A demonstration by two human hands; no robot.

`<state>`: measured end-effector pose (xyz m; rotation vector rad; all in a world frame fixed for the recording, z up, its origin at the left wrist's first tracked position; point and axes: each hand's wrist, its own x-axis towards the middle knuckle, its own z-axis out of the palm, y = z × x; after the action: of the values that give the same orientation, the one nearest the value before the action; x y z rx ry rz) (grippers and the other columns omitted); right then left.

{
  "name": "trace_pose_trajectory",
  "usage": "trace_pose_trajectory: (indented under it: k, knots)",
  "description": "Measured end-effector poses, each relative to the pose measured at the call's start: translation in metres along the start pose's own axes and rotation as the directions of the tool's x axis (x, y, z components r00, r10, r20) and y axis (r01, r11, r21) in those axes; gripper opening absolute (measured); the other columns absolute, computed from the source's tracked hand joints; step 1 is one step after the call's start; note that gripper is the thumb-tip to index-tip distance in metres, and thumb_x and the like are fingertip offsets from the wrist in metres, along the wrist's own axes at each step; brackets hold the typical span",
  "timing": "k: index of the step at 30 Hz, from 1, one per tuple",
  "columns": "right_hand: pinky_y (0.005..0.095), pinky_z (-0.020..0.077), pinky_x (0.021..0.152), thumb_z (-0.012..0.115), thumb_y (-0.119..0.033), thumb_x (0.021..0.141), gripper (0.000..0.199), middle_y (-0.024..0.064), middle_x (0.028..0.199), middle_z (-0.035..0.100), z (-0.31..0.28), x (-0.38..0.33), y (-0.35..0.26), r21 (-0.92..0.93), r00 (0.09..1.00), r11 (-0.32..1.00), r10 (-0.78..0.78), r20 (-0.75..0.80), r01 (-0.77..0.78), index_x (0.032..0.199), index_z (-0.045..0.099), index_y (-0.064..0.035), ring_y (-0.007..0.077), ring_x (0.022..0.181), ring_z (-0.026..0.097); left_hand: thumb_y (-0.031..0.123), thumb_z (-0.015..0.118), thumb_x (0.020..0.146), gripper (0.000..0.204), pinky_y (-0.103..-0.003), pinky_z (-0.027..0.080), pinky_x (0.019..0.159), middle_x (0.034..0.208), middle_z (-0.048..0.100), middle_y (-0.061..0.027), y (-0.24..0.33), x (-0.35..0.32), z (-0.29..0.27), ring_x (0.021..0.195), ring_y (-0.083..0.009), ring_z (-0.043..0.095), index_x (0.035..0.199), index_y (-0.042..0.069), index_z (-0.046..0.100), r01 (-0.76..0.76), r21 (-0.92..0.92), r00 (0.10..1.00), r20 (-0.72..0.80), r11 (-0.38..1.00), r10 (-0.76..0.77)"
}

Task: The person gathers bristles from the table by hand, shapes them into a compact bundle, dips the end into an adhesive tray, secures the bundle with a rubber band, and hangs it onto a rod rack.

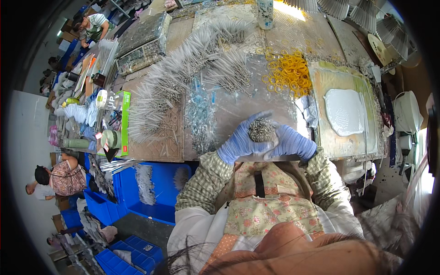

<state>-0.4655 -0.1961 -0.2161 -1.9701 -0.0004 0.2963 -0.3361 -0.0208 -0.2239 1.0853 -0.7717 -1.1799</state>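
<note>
At the table's near edge, a round bundle of thin silver wire pieces (261, 130) stands with its tips facing up. My left hand (244, 141), in a blue glove, wraps around its left side. Against the right side presses my right hand (293, 141), gloved the same way, with its fingers curled in. The bundle's lower part is hidden by the gloves. Beyond the hands lies a loose heap of similar thin wire pieces with pale, translucent ends (229, 68). A larger spread of them (153, 101) reaches along the left side of the table.
Yellow rubber bands (289, 73) are heaped beyond my right hand. To the right, a board (321, 75) carries a patch of white paste (346, 112). A crumpled pale cloth (309, 110) lies between. Blue bins (160, 208) stand below left. Other people (68, 176) are at the left.
</note>
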Motion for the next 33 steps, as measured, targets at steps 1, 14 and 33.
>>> trace_pose_trajectory:
  k: [1, 14, 33]
  knots:
    - [0.0408, 0.0445, 0.111, 0.098, -0.032, 0.063, 0.112, 0.0151, 0.142, 0.057, 0.007, -0.002, -0.002, -0.001, 1.0, 1.0, -0.002, 0.008, 0.002, 0.151, 0.036, -0.0016, 0.0299, 0.13, 0.055, 0.026, 0.095, 0.071, 0.101, -0.036, 0.047, 0.109, 0.137, 0.063, -0.0119, 0.0, -0.004, 0.001, 0.123, -0.0203, 0.061, 0.152, 0.005, 0.04, -0.001, -0.002, 1.0, -0.007, 1.0, 0.001]
    - [0.0401, 0.0438, 0.111, 0.096, -0.038, 0.063, 0.105, 0.0196, 0.135, 0.059, 0.012, 0.003, 0.011, 0.031, 0.956, 0.991, -0.117, -0.268, 0.13, 0.147, 0.043, -0.0046, 0.035, 0.129, 0.057, 0.028, 0.097, 0.067, 0.105, -0.037, 0.045, 0.112, 0.143, 0.055, -0.0115, -0.043, 0.007, -0.005, 0.129, -0.024, 0.055, 0.151, 0.005, 0.039, -0.176, 0.338, 0.968, -0.112, 0.924, 0.225]
    - [0.0429, 0.0313, 0.12, 0.072, -0.051, 0.086, 0.073, 0.0124, 0.142, 0.058, 0.057, 0.022, 0.08, -0.221, 0.9, 0.973, -0.157, -0.406, 0.07, 0.144, 0.053, -0.0118, 0.0302, 0.136, 0.05, 0.035, 0.099, 0.06, 0.114, -0.039, 0.045, 0.111, 0.136, 0.057, -0.0157, -0.077, 0.023, -0.002, 0.128, -0.0291, 0.055, 0.15, 0.007, 0.036, -0.25, 0.486, 0.888, -0.229, 0.837, 0.398]
